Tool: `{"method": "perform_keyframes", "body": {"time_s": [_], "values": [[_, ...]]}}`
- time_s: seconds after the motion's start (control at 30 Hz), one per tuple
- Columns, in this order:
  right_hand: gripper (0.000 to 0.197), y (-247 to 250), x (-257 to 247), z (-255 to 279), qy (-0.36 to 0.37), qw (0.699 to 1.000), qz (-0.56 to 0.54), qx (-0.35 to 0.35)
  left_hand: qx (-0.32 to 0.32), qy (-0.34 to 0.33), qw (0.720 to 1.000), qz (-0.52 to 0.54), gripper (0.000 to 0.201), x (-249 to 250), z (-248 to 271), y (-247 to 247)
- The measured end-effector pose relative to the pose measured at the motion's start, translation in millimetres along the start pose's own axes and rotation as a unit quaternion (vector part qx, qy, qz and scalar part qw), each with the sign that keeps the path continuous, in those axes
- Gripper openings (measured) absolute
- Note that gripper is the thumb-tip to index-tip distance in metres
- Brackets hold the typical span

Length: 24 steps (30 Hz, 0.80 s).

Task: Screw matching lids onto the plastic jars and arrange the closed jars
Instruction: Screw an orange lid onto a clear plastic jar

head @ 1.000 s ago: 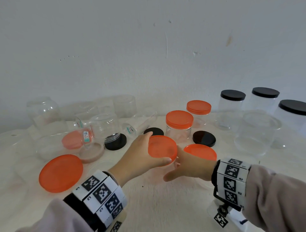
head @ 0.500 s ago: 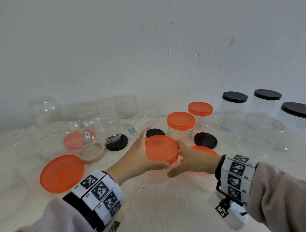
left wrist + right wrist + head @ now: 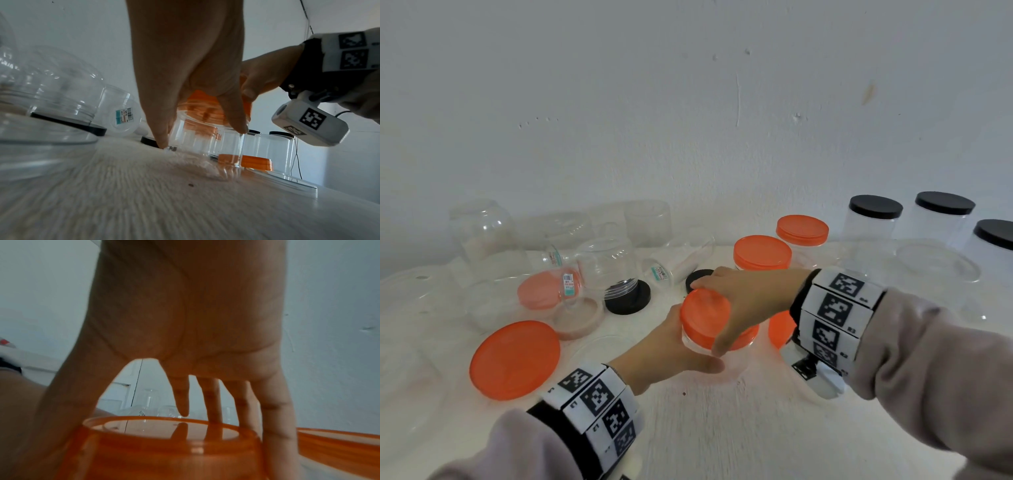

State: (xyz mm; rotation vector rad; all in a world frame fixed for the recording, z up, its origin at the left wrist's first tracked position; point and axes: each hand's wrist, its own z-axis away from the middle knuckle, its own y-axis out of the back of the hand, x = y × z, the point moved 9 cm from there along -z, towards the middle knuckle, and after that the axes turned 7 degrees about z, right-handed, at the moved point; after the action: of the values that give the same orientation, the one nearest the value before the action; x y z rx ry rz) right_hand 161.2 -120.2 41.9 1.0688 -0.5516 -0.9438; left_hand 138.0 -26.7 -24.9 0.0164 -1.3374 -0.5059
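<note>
Sitting at the centre of the head view: a small clear plastic jar, upright on the pale surface, capped by an orange lid. Long axis vertical, so the twist presumably runs about that upright line. Gripped low around the clear wall by the left hand, fingers and thumb curled round it, coming in from lower left. Covered from above and from the right by the right hand, fingers draped over the far rim and thumb on the near edge, clasping the lid. Both hands equally near; lid hand on top, jar hand beneath. Whether the threads have caught cannot be told.

Lying just right of the jar, partly hidden by the right wrist: a loose orange lid. Standing behind, upper right of centre: two closed orange-lidded jars. Farther right: three black-lidded jars. Left half of the frame: open clear jars, black lids, and a large orange lid flat at lower left.
</note>
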Motion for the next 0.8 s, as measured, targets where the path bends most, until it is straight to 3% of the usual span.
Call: {"method": "perform_keyframes", "body": {"time_s": [0.23, 0.6, 0.8], "values": [[0.104, 2.8, -3.7, -10.2, 0.006, 0.997, 0.068, -0.033, 0.004, -0.008, 1.000, -0.003, 0.101, -5.0, -4.1, 4.4], [0.101, 6.5, -12.8, -4.8, 0.056, 0.993, 0.073, -0.071, 0.007, -0.037, 0.999, 0.001, 0.101, -0.9, -5.0, 5.1], [0.102, 7.9, -4.0, -6.5, 0.005, 0.996, 0.081, -0.033, 0.019, -0.032, 0.999, -0.005, 0.097, -3.1, -5.9, 7.1]]}}
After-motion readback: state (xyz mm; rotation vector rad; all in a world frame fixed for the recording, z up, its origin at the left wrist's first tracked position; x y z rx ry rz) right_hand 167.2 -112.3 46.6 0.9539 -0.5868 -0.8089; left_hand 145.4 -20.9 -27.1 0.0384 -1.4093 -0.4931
